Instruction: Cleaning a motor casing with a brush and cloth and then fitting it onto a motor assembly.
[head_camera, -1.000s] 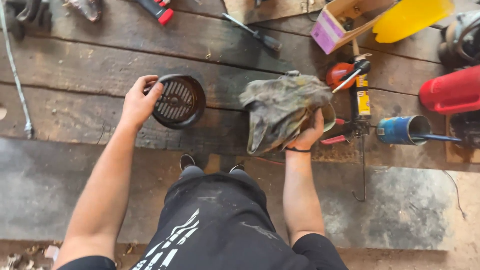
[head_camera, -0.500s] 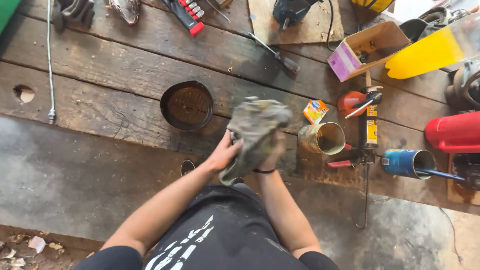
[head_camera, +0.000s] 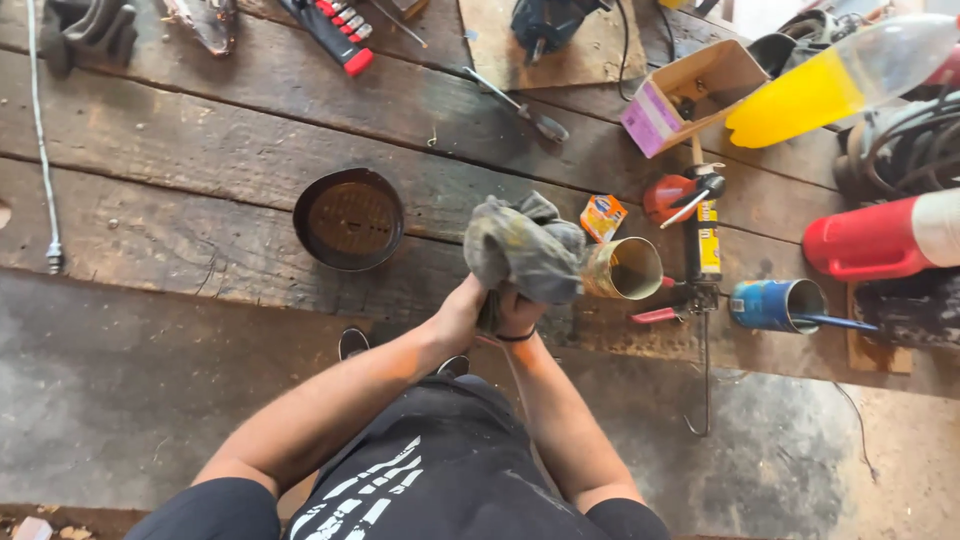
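My left hand and my right hand are pressed together over the front edge of a plank workbench. Both are closed on the lower end of a grimy grey rag, which bunches up above them. A round black grille part lies on the planks left of my hands, untouched. An open tin can lies on its side just right of the rag.
Right of the can are a caulking gun, a blue tin with a stick in it, a red canister and a yellow bottle. A cardboard box, a screwdriver and a power tool sit further back.
My left hand left the black grille part and joined the right hand on the rag. The rag went from draped wide over the right hand to bunched between both hands.
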